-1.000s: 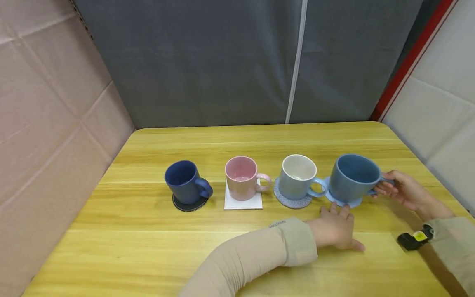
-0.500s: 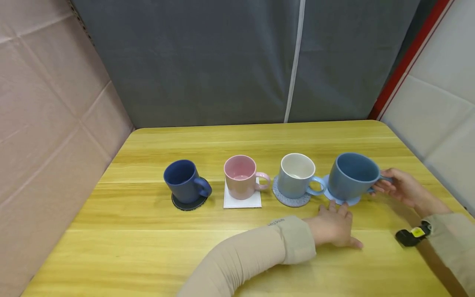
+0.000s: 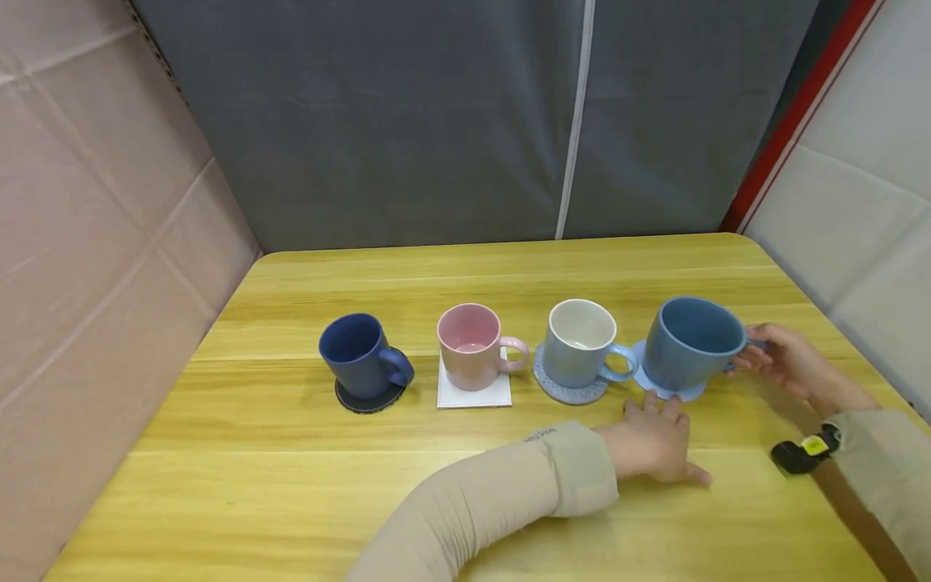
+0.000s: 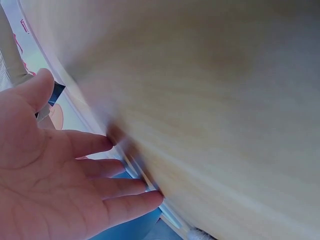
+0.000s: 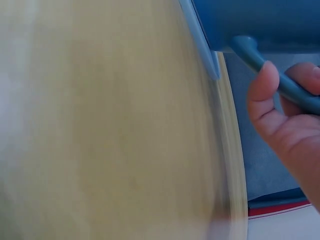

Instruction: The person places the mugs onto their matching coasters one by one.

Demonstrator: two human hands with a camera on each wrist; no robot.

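At the right end of a row of mugs, a wide teal-blue mug (image 3: 684,352) stands on a light blue coaster (image 3: 672,394). My right hand (image 3: 789,368) grips its handle; in the right wrist view the thumb and fingers curl round that handle (image 5: 295,92). My left hand (image 3: 655,440) is spread, its straight fingertips at the front edge of the same coaster. In the left wrist view its palm (image 4: 55,175) shows with fingers extended close to the wooden tabletop. Just left of the coaster, a light blue mug with a white inside (image 3: 575,356) sits on a speckled grey coaster (image 3: 570,394).
Farther left, a pink mug (image 3: 465,364) stands on a white square coaster (image 3: 474,398). A dark blue mug (image 3: 360,368) sits off-centre on a black round coaster (image 3: 369,402). A grey curtain (image 3: 407,129) hangs behind the wooden table (image 3: 291,477).
The hands, mugs and coasters keep their places on the table. Only the head view has shifted slightly.
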